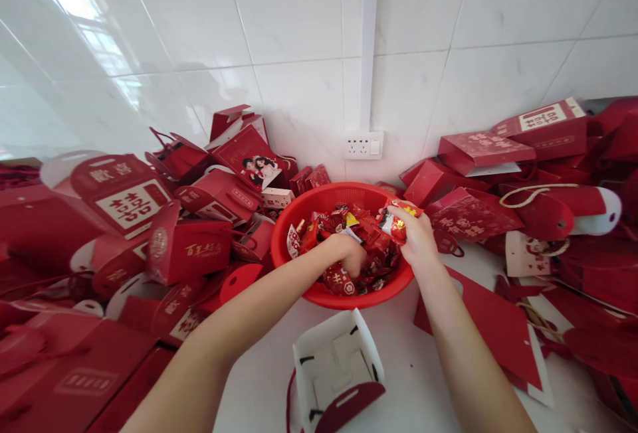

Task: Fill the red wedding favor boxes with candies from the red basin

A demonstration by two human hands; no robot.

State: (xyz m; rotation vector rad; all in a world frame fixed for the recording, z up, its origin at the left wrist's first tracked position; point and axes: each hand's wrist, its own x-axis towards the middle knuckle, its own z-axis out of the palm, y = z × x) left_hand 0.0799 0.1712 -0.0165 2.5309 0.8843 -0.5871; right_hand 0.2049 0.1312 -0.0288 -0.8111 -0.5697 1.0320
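A round red plastic basket [292, 207] holds many red-wrapped sweets [343, 281]. My left hand [347, 252] reaches down into it, its fingertips hidden among the wrappers. Over the basket's right rim, my right hand [416, 237] is closed on red and gold packets [399, 220]. Below the basket stands an open box [336, 360], white inside, with a dark red flap at its front; nothing shows inside it.
Red gift boxes [124, 200] are heaped at the left, and more boxes [486, 151] at the right. A flat red bag [493, 320] lies beside my right forearm. Behind is a tiled wall [299, 87] with a socket [363, 145].
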